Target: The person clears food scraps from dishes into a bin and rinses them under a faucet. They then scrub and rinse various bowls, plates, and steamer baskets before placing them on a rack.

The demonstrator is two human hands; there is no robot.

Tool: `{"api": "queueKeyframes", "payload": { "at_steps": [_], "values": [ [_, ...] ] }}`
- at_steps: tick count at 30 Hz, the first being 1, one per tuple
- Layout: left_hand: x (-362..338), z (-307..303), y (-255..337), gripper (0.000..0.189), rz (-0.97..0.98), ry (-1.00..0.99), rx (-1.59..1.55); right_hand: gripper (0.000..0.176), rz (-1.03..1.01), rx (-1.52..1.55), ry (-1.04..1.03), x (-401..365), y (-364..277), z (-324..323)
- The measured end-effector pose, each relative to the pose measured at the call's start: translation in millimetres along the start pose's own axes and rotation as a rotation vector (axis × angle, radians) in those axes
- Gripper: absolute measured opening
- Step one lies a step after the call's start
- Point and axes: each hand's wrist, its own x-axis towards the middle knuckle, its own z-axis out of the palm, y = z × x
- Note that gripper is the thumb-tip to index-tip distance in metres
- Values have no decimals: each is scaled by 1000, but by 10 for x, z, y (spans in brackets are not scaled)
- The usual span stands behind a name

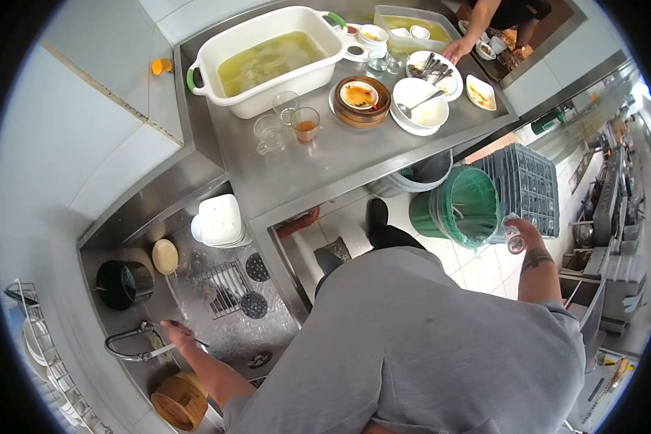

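Note:
My left hand [176,334] is at the faucet [132,346] over the sink; its fingers are small and blurred here, and what they grip is not clear. Out to the right, my right hand [522,230] is closed around a clear glass [516,244], beside the green bin [466,206] and grey crates [521,184]. In the sink [224,318] are stacked white dishes [223,220], a dark pot [125,284], a wire rack [223,289] and dark round pieces [254,304].
The steel counter [267,192] holds a white tub [267,61] of yellowish liquid, glasses [306,124], a wooden bowl [360,101] and white bowls [421,105]. Another person's hand [456,50] reaches in at the top right. Bamboo steamers [179,401] stand lower left.

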Motion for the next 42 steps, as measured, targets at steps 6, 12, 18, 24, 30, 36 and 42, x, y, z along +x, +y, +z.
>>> {"api": "queueKeyframes", "payload": {
  "at_steps": [6,12,18,24,30,36,42],
  "values": [
    [-281,178,-115,16,142,139,56,58,88,-176,129,-49,-66,281],
    [-421,400,-196,16,48,-234,18,56,113,-89,127,405,388,235],
    [-1775,2458,517,12,130,-316,159,60,124,-71,138,654,304,218],
    [-2189,4979,836,24,334,-467,150,92,-141,16,439,1124,85,96],
    [-1441,6957,645,33,156,-627,80,81,-440,104,253,846,-969,173],
    [-1380,7220,522,32,532,-399,532,82,-885,59,-71,377,-2143,1106],
    [-2400,5934,377,17,867,-534,941,74,-1319,-184,-364,-150,-2736,2963]
  ]
}}
